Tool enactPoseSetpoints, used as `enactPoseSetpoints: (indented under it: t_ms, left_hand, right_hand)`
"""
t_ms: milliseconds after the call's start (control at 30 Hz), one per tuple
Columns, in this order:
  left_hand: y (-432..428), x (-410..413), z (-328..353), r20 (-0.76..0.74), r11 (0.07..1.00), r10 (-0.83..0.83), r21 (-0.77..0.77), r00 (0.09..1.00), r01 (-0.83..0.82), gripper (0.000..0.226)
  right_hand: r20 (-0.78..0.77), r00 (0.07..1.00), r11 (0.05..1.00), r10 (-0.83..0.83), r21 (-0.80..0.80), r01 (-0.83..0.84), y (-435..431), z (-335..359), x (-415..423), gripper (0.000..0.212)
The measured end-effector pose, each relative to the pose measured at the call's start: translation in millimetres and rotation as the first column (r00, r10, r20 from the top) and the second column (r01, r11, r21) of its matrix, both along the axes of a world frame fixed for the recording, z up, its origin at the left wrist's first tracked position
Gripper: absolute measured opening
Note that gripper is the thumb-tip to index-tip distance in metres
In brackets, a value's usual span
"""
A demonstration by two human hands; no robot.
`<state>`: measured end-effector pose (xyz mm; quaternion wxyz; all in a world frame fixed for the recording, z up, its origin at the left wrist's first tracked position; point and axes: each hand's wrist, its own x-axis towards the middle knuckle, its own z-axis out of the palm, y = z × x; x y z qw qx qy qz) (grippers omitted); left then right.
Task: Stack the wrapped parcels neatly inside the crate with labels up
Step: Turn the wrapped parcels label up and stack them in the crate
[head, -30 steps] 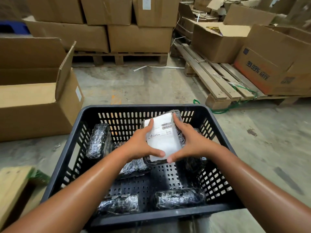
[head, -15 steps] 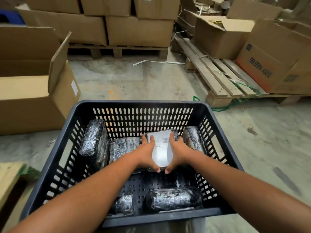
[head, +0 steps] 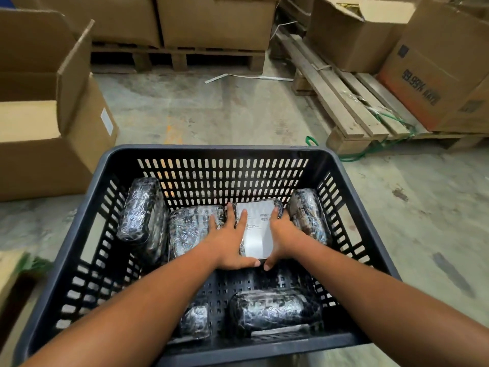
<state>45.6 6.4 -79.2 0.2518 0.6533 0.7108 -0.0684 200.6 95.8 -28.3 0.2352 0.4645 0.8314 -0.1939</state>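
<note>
Warehouse floor (head: 211, 115), black plastic crate (head: 211, 151): left hand (head: 229, 242) spread, right hand (head: 284, 238) cupping, seating white-labelled film-wrapped parcel (head: 258, 234) label-up; likely release next.

concrete floor (head: 238, 112), wooden pallets (head: 352, 112), stacked cardboard boxes (head: 214, 19)

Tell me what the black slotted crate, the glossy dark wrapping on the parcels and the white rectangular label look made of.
Black slotted crate: moulded rigid plastic, matt, judging by its uniform slots and rounded rim.
Glossy dark wrapping: probably clear stretch film over something dark; it crinkles and throws white glints.
White rectangular label: likely paper, flat and matt with printed barcodes.
</note>
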Motion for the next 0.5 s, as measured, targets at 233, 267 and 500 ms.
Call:
enactPoseSetpoints:
  t_ms: [233,267,500]
  left_hand:
    - [5.0,-2.5,1.6,-0.233,1.000,-0.031,-0.004,0.972,0.031,0.136]
    - [4.7,-0.5,-0.2,-0.220,0.999,-0.036,-0.030,0.975,0.030,0.136]
    - [4.6,-0.3,-7.7,-0.090,0.999,-0.013,-0.041,0.996,0.010,0.145]
  right_hand:
    - [0.009,0.998,0.998,0.067,0.021,-0.067,-2.8,-1.0,5.8,0.146]
    - [0.019,0.996,0.996,0.083,0.040,-0.084,-5.5,-1.8,4.6,0.139]
    - [-0.019,0.995,0.992,0.100,0.074,-0.098,-3.5,-9.5,5.0,0.122]
